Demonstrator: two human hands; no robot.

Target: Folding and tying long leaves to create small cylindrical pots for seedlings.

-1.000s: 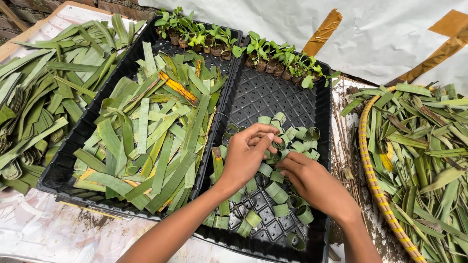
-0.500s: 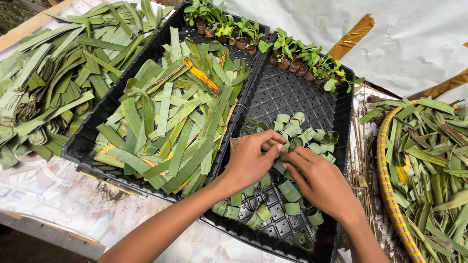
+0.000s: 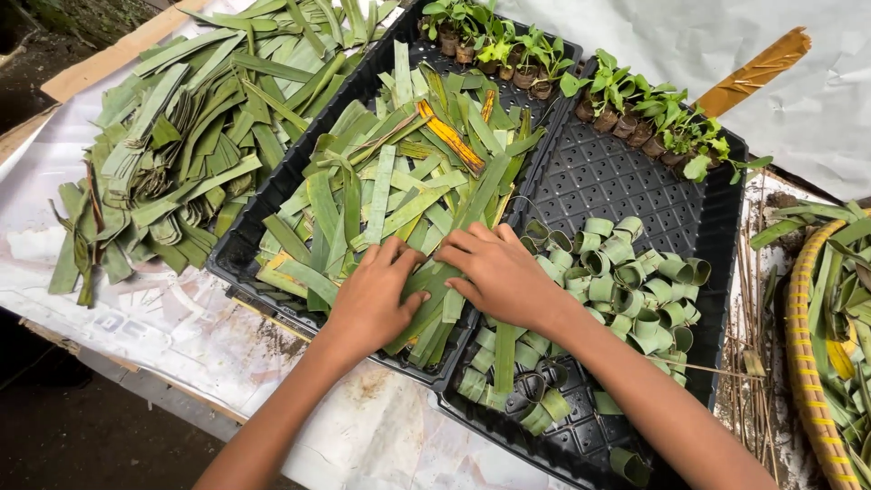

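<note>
Left hand (image 3: 374,295) and right hand (image 3: 499,272), fingers spread, press flat green leaf strips (image 3: 399,195) beneath them, seemingly gripping nothing, in the black plastic tray (image 3: 238,243).

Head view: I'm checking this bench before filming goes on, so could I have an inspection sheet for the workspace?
Surface: table under pale, stained sheeting.
Job's things: left black tray heaped with flat green leaf strips; right black tray holds rolled leaf rings and seedlings along its far edge.
Clutter: loose leaf pile left of the trays; woven basket of leaves at right; dry sticks beside it.
Grips: left hand and right hand both lie flat on the strips at the left tray's near right corner, clasping nothing.
Cables: nothing seen.
Surroundings: pale sheet behind; dark ground at left.
</note>
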